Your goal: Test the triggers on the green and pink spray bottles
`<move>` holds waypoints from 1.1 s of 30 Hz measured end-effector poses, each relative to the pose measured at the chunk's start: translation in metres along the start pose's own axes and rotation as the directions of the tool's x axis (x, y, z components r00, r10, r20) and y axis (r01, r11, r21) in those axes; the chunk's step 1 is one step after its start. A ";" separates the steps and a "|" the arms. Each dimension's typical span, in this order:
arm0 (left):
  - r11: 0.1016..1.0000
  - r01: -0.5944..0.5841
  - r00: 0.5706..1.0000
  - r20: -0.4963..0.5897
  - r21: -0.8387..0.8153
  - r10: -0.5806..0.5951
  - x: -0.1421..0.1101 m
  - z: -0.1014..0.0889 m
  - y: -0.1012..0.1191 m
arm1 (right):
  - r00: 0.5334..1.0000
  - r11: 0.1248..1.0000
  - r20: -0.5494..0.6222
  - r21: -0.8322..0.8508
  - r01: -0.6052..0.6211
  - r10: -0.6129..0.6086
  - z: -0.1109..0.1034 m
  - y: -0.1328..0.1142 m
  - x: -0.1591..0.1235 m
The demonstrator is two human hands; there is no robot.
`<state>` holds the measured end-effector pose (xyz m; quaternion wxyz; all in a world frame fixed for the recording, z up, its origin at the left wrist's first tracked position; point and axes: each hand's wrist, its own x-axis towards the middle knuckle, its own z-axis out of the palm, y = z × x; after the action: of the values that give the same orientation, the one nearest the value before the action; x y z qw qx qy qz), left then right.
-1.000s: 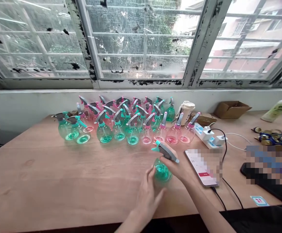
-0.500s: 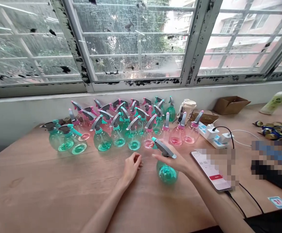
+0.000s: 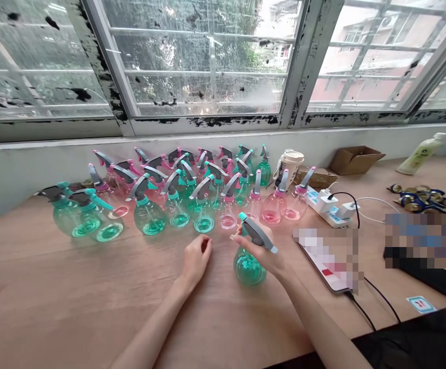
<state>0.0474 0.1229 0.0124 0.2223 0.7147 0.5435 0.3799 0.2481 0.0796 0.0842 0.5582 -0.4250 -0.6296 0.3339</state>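
Note:
My right hand [image 3: 263, 246] is closed round the neck of a green spray bottle [image 3: 249, 270]. The bottle has a grey and teal trigger head and stands nearly upright near the table's middle. To its left, my left hand [image 3: 197, 259] rests on the wood with its fingers curled in, apart from any bottle; nothing shows in it. Behind both hands stand rows of green and pink spray bottles. Closest to my left hand are a green bottle [image 3: 204, 218] and a clear pink one [image 3: 228, 214]. Two green bottles [image 3: 105, 225] lean together at the far left.
A phone [image 3: 323, 261] on a cable lies right of my right arm. Beyond it are a white power strip [image 3: 328, 209], a lidded cup [image 3: 289, 166], an open cardboard box [image 3: 356, 160], gold and blue medals [image 3: 419, 197] and a pale green pump bottle [image 3: 421, 156]. Windows line the back wall.
The green spray bottle in my right hand has shifted slightly left across the view. My left hand stays curled on the table. The whole view has tilted down and moved a little.

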 end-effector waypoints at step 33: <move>0.759 -0.105 0.987 -0.029 0.642 0.161 -0.006 0.000 0.006 | 0.996 0.997 0.084 0.070 -0.015 0.009 0.014 -0.006 -0.003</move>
<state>0.0499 0.1152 0.0149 -0.0836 0.7680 0.5969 0.2165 0.2333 0.0757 0.0861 0.5440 -0.3944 -0.6375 0.3769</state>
